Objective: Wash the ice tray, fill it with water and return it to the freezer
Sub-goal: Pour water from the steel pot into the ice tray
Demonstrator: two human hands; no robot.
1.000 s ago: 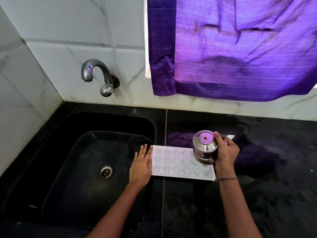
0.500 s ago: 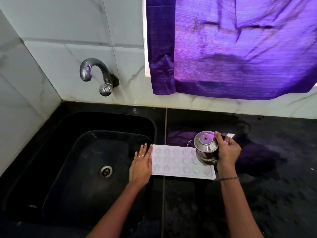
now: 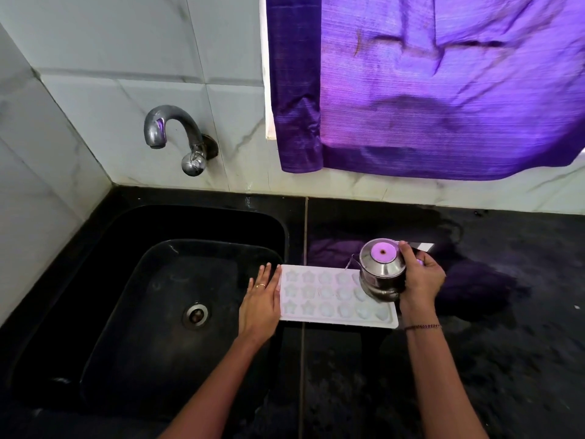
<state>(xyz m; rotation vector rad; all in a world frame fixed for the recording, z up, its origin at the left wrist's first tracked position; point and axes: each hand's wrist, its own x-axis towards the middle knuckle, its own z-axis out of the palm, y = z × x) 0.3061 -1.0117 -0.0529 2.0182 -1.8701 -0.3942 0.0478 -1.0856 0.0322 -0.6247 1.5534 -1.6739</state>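
steel pot [image 3: 381,270], gripped by right hand [image 3: 422,278], now tilted further over ice tray [image 3: 335,296]; filling underway; left hand [image 3: 261,301] laid flat, open, at tray's left edge.

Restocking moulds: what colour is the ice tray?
White plastic ice tray, star-shaped cavities; head view.

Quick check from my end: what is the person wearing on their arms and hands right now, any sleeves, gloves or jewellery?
No gloves and no sleeves in view: both forearms are bare up to the picture's lower edge. The left hand has a thin, light-coloured ring on one finger. The right hand shows no ring; its wrist carries a thin bracelet of small dark beads. No watch on either wrist.
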